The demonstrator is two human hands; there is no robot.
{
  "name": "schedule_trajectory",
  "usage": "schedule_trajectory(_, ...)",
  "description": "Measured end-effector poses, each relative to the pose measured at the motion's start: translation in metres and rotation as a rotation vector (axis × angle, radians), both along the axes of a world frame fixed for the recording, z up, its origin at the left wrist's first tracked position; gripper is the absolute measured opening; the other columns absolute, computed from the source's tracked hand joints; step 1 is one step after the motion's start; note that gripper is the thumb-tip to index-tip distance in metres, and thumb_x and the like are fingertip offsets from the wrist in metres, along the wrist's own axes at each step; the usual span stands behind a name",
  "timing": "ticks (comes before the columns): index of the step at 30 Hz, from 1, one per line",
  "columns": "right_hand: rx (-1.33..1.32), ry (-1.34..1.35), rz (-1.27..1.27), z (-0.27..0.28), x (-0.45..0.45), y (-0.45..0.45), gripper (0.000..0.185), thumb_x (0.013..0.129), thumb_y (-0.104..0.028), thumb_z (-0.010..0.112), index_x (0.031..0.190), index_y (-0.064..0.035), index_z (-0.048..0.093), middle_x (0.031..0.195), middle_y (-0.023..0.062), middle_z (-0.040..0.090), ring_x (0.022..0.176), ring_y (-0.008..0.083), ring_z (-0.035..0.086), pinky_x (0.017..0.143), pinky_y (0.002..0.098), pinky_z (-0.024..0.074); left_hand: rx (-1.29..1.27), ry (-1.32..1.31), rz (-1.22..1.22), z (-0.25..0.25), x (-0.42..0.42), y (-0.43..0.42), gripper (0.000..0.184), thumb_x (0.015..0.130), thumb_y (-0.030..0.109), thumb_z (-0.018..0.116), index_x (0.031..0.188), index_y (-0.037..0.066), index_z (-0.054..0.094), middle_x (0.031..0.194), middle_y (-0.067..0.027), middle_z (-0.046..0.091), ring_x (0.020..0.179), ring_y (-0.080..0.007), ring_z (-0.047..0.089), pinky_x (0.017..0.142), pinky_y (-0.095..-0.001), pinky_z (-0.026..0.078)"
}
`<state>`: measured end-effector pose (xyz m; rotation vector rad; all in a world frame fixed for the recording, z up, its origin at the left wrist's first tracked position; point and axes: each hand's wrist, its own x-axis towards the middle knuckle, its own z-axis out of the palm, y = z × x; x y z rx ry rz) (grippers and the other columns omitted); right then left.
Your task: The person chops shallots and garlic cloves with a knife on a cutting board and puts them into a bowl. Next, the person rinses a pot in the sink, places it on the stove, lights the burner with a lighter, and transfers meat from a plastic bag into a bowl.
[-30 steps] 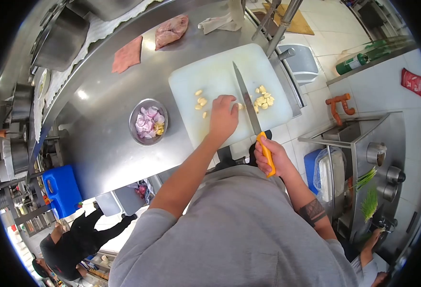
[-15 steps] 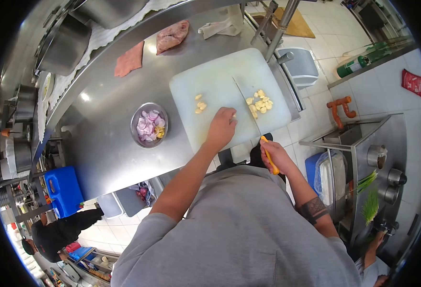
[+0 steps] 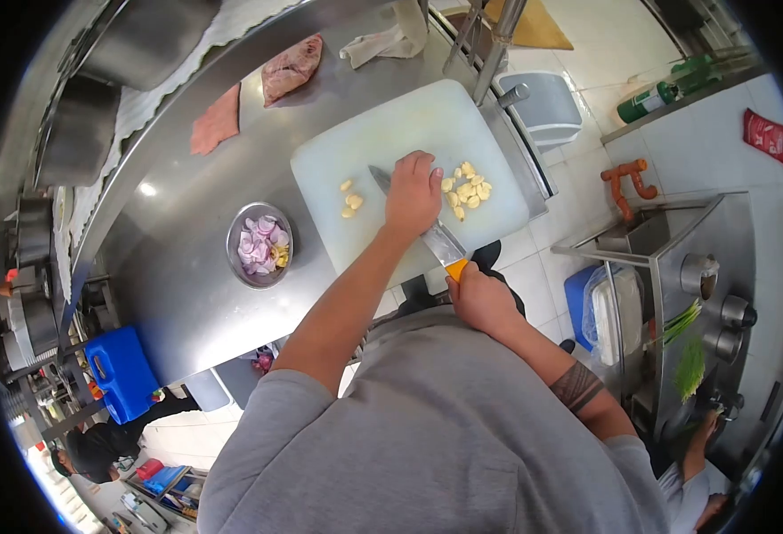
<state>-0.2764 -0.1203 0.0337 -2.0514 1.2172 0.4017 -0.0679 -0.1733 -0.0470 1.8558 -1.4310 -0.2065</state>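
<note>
My right hand (image 3: 485,298) is wrapped round the yellow handle of a kitchen knife (image 3: 443,240). Its blade slants over the white cutting board (image 3: 333,165), with one broad face showing. Across the middle of that blade lies my left hand (image 3: 413,196), palm down, thumb apart from the slightly bent fingers. Whatever is under the palm is hidden. Right of the left hand is a group of peeled garlic cloves (image 3: 470,189). A few more cloves (image 3: 350,201) sit on the board's left part.
A metal bowl (image 3: 233,258) of sliced onion stands left of the board. Raw meat (image 3: 292,69), a flat pink piece (image 3: 216,121) and a cloth (image 3: 387,43) lie farther back. A blue container (image 3: 122,369) is at lower left. Other people are at the lower left and lower right.
The knife has moved left, its tip now beyond my left hand and its blade turned to show a face. My left hand has come onto the blade. My right hand moved slightly left.
</note>
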Motion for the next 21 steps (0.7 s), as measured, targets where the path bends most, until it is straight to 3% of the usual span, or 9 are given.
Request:
schedule_trajectory(4, 0.069, 0.06, -0.071, -0.015, 0.007, 0.002, 0.04, 0.106, -0.039, 0.057, 0.109, 0.0012, 0.054, 0.092, 0.0282, 0.074, 0.088, 0.047, 0.074, 0.077, 0.0563, 0.0584, 0.067, -0.022, -0.013, 0.0, -0.002, 0.0, 0.033, 0.103, 0.02, 0.06, 0.13, 0.0, 0.058, 0.134, -0.0178, 0.057, 0.126, -0.0401, 0.053, 0.109, -0.0507, 0.044)
schedule_trajectory(6, -0.004, 0.007, -0.073, -0.034, 0.006, 0.007, 0.04, 0.106, -0.039, 0.056, 0.111, 0.0007, 0.054, 0.095, 0.0289, 0.074, 0.092, 0.0473, 0.073, 0.08, 0.0573, 0.0575, 0.098, -0.274, -0.033, 0.007, -0.006, 0.001, 0.037, 0.103, 0.023, 0.06, 0.133, 0.0, 0.057, 0.137, -0.0196, 0.055, 0.131, -0.0418, 0.048, 0.114, -0.0535, 0.039)
schedule_trajectory(9, -0.012, -0.024, -0.031, -0.031, 0.004, -0.001, 0.04, 0.106, -0.038, 0.055, 0.111, 0.002, 0.053, 0.092, 0.0288, 0.073, 0.09, 0.0486, 0.072, 0.081, 0.0587, 0.0566, 0.078, -0.295, -0.04, 0.002, -0.003, -0.004, 0.041, 0.104, 0.025, 0.06, 0.135, -0.001, 0.056, 0.138, -0.0215, 0.054, 0.133, -0.0433, 0.045, 0.116, -0.0555, 0.036)
schedule_trajectory(12, -0.015, -0.06, 0.026, -0.027, -0.009, -0.002, 0.043, 0.107, -0.039, 0.054, 0.109, 0.0043, 0.053, 0.088, 0.03, 0.072, 0.086, 0.0501, 0.072, 0.078, 0.0591, 0.0565, -0.025, -0.131, -0.012, -0.002, 0.005, -0.01, 0.042, 0.104, 0.025, 0.059, 0.136, -0.001, 0.055, 0.139, -0.0232, 0.054, 0.131, -0.0434, 0.046, 0.116, -0.0545, 0.037)
schedule_trajectory(14, -0.113, -0.147, 0.042, -0.029, -0.012, -0.007, 0.044, 0.106, -0.039, 0.055, 0.105, 0.0051, 0.052, 0.08, 0.0299, 0.07, 0.074, 0.0496, 0.07, 0.067, 0.0582, 0.056, -0.101, -0.042, 0.057, 0.011, 0.022, -0.005, 0.04, 0.105, 0.025, 0.059, 0.135, -0.002, 0.055, 0.138, -0.0232, 0.055, 0.13, -0.0436, 0.047, 0.115, -0.0538, 0.037)
schedule_trajectory(15, -0.12, -0.155, 0.048, -0.023, -0.009, -0.008, 0.044, 0.106, -0.039, 0.055, 0.105, 0.0051, 0.052, 0.08, 0.0299, 0.07, 0.074, 0.0496, 0.07, 0.067, 0.0582, 0.056, -0.172, 0.053, 0.117, 0.025, 0.032, -0.003, 0.039, 0.105, 0.024, 0.058, 0.134, -0.002, 0.056, 0.137, -0.0233, 0.056, 0.129, -0.0437, 0.047, 0.114, -0.0531, 0.037)
schedule_trajectory(19, -0.155, -0.15, -0.027, 0.011, -0.004, 0.004, 0.043, 0.107, -0.039, 0.054, 0.106, 0.0041, 0.052, 0.08, 0.0293, 0.07, 0.072, 0.0503, 0.069, 0.066, 0.0585, 0.0554, -0.216, 0.058, 0.226, 0.072, 0.066, 0.016, 0.035, 0.106, 0.023, 0.057, 0.132, -0.002, 0.057, 0.133, -0.023, 0.059, 0.126, -0.0434, 0.049, 0.111, -0.0519, 0.038)
schedule_trajectory(21, -0.157, -0.139, -0.04, -0.003, -0.005, 0.011, 0.044, 0.107, -0.04, 0.054, 0.106, 0.004, 0.052, 0.08, 0.0292, 0.07, 0.072, 0.0504, 0.069, 0.066, 0.0584, 0.0555, -0.289, -0.012, 0.262, 0.082, 0.077, 0.024, 0.033, 0.106, 0.021, 0.057, 0.131, -0.001, 0.058, 0.13, -0.0226, 0.06, 0.124, -0.0424, 0.05, 0.109, -0.0511, 0.039)
